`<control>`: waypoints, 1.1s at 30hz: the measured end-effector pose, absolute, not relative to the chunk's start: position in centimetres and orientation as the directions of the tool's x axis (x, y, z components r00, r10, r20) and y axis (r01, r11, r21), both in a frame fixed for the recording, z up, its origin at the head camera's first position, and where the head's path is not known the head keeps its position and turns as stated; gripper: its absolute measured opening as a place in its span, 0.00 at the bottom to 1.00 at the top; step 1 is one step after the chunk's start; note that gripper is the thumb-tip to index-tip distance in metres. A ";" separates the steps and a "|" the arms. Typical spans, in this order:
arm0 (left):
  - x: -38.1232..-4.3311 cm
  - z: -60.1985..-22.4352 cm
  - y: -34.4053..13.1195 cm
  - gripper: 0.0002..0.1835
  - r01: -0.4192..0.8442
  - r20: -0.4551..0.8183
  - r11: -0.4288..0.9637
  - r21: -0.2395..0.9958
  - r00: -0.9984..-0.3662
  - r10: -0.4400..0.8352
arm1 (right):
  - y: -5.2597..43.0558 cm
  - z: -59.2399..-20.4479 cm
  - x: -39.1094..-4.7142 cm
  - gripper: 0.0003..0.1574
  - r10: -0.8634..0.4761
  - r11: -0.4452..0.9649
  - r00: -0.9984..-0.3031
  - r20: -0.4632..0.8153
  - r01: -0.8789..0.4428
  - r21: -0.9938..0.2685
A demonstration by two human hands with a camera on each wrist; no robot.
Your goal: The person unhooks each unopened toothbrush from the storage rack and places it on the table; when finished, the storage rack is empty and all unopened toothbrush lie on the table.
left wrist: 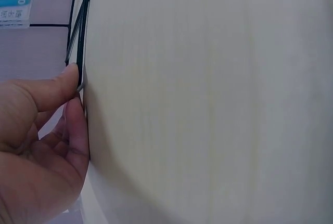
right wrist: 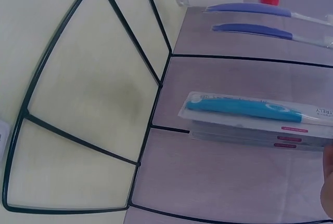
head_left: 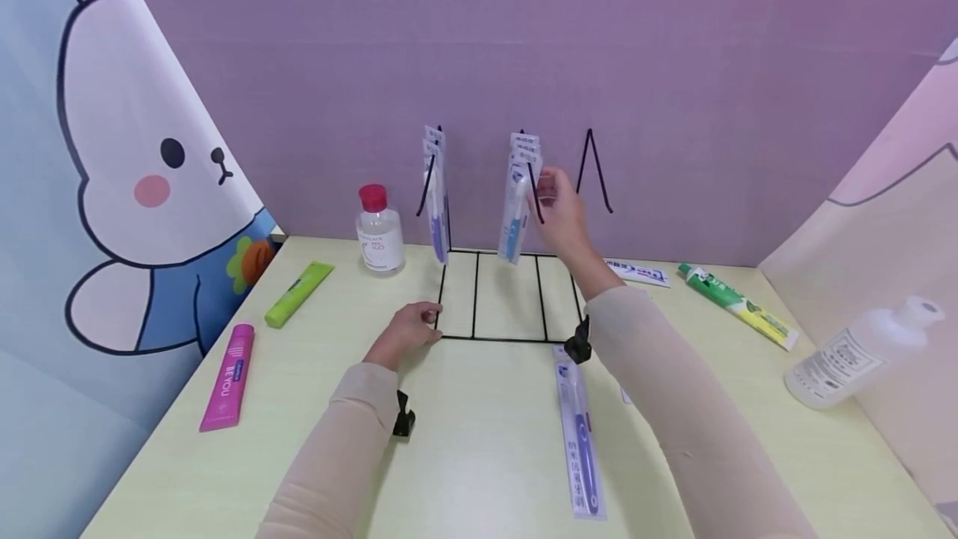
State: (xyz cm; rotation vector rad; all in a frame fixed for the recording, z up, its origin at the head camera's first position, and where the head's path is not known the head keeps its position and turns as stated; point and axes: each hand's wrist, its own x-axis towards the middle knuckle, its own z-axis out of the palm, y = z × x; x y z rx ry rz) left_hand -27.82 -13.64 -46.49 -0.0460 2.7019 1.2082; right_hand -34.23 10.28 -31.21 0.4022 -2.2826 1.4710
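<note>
A black wire rack (head_left: 494, 340) stands against the purple backdrop, its hooks jutting forward. My left hand (head_left: 410, 329) pinches the front left corner of its base between thumb and fingers, as the left wrist view (left wrist: 47, 125) shows close up. Several packaged blue toothbrushes (head_left: 513, 219) hang from the middle hook. At their upper right edge, my right hand (head_left: 560, 210) holds the packaging with bent fingers, partly behind the hook. Packaged purple toothbrushes (head_left: 437, 223) hang on the left hook; the right hook (head_left: 596, 165) carries nothing. Another packaged purple toothbrush (head_left: 582, 447) lies before the rack.
Left of the rack are a red-capped bottle (head_left: 380, 235), a green tube (head_left: 299, 294) and a pink tube (head_left: 230, 377). To the right lie a white toothpaste tube (head_left: 639, 273) and a green-yellow tube (head_left: 737, 306), with a tilted white bottle (head_left: 853, 360) by the right wall.
</note>
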 end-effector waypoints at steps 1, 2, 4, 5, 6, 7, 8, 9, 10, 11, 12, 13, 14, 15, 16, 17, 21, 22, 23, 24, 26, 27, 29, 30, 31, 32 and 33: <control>-27.8 -46.5 -13.6 0.26 -0.101 -0.178 0.669 0.736 -0.983 0.048 | 10.2 -31.2 -34.3 0.20 -0.026 0.412 -0.877 0.479 -0.446 -0.794; -27.8 -46.5 -13.6 0.26 -0.102 -0.179 0.669 0.736 -0.983 0.048 | 10.2 -31.3 -34.3 0.20 -0.025 0.414 -0.873 0.487 -0.452 -0.790; -27.8 -46.5 -13.6 0.26 -0.104 -0.181 0.668 0.737 -0.982 0.047 | 10.2 -31.3 -34.4 0.19 -0.022 0.421 -0.865 0.501 -0.462 -0.780; -27.8 -46.6 -13.6 0.26 -0.102 -0.179 0.668 0.737 -0.983 0.048 | 10.2 -31.3 -34.4 0.19 -0.024 0.416 -0.863 0.504 -0.467 -0.780; -27.8 -46.6 -13.6 0.26 -0.098 -0.177 0.670 0.736 -0.983 0.050 | 10.2 -31.3 -34.3 0.19 -0.024 0.409 -0.862 0.507 -0.471 -0.781; -27.8 -46.6 -13.6 0.26 -0.099 -0.176 0.668 0.737 -0.983 0.048 | 10.2 -31.3 -34.3 0.19 -0.023 0.400 -0.864 0.503 -0.469 -0.787; -27.8 -46.7 -13.6 0.26 -0.101 -0.177 0.668 0.738 -0.983 0.047 | 10.3 -31.3 -34.3 0.19 -0.022 0.389 -0.863 0.504 -0.472 -0.791; -27.8 -46.8 -13.6 0.26 -0.101 -0.177 0.668 0.737 -0.983 0.047 | 10.4 -31.2 -34.2 0.19 -0.018 0.375 -0.863 0.504 -0.474 -0.797; -27.8 -46.8 -13.7 0.26 -0.100 -0.178 0.669 0.736 -0.983 0.048 | 10.5 -31.3 -34.1 0.19 -0.014 0.359 -0.864 0.504 -0.474 -0.804; -27.8 -46.8 -13.7 0.26 -0.100 -0.179 0.670 0.736 -0.983 0.049 | 10.6 -31.3 -34.1 0.19 -0.008 0.341 -0.864 0.504 -0.476 -0.810; -27.8 -46.8 -13.7 0.26 -0.103 -0.181 0.670 0.735 -0.982 0.048 | 10.8 -31.3 -34.1 0.20 0.000 0.330 -0.864 0.503 -0.475 -0.816; -27.8 -46.8 -13.7 0.26 -0.107 -0.184 0.669 0.736 -0.982 0.045 | 10.9 -31.4 -34.0 0.20 0.006 0.318 -0.863 0.505 -0.477 -0.819; -27.8 -46.9 -13.7 0.27 -0.108 -0.186 0.669 0.735 -0.982 0.045 | 11.1 -31.5 -34.0 0.20 0.015 0.311 -0.859 0.513 -0.483 -0.818; -27.7 -46.8 -13.7 0.27 -0.106 -0.184 0.671 0.734 -0.982 0.047 | 11.2 -31.5 -34.0 0.19 0.024 0.309 -0.854 0.519 -0.488 -0.817; -27.7 -46.8 -13.7 0.27 -0.106 -0.185 0.671 0.734 -0.982 0.047 | 11.4 -31.7 -33.9 0.19 0.031 0.309 -0.851 0.524 -0.490 -0.815; -27.7 -46.8 -13.7 0.27 -0.104 -0.183 0.672 0.734 -0.982 0.048 | 11.5 -31.8 -33.9 0.19 0.036 0.308 -0.845 0.533 -0.498 -0.811; -27.8 -46.7 -13.8 0.27 -0.096 -0.178 0.675 0.731 -0.983 0.053 | 12.1 -32.4 -33.4 0.18 0.017 0.272 -0.819 0.574 -0.549 -0.791; -27.9 -46.7 -13.8 0.27 -0.098 -0.180 0.675 0.731 -0.982 0.052 | 12.3 -32.6 -33.2 0.18 0.003 0.252 -0.819 0.574 -0.555 -0.793; -27.9 -46.7 -13.9 0.27 -0.095 -0.178 0.676 0.731 -0.982 0.056 | 12.5 -32.9 -32.9 0.19 -0.014 0.231 -0.820 0.573 -0.560 -0.796; -27.9 -46.7 -13.9 0.27 -0.094 -0.179 0.678 0.729 -0.982 0.057 | 12.7 -33.1 -32.7 0.19 -0.030 0.214 -0.825 0.564 -0.557 -0.803; -28.0 -46.6 -13.9 0.27 -0.093 -0.181 0.678 0.729 -0.982 0.060 | 13.1 -33.5 -32.1 0.21 -0.060 0.200 -0.848 0.527 -0.527 -0.826; -28.0 -46.6 -13.9 0.27 -0.093 -0.182 0.678 0.729 -0.981 0.061 | 13.3 -33.8 -31.8 0.22 -0.071 0.196 -0.864 0.499 -0.503 -0.842; -28.0 -46.5 -13.9 0.27 -0.093 -0.184 0.678 0.730 -0.981 0.063 | 13.8 -34.3 -31.1 0.23 -0.093 0.202 -0.895 0.436 -0.445 -0.872; -28.0 -46.5 -13.9 0.27 -0.095 -0.186 0.678 0.729 -0.981 0.062 | 14.0 -34.5 -30.8 0.23 -0.109 0.198 -0.910 0.401 -0.415 -0.888; -28.0 -46.4 -13.9 0.27 -0.097 -0.188 0.676 0.730 -0.980 0.062 | 14.1 -34.8 -30.4 0.23 -0.123 0.188 -0.925 0.360 -0.378 -0.906; -28.1 -46.4 -13.9 0.27 -0.099 -0.190 0.677 0.729 -0.980 0.061 | 14.3 -35.1 -30.1 0.23 -0.138 0.168 -0.938 0.318 -0.338 -0.926; -28.1 -46.4 -13.9 0.27 -0.101 -0.191 0.678 0.729 -0.980 0.060 | 14.4 -35.5 -29.7 0.24 -0.158 0.141 -0.948 0.276 -0.298 -0.944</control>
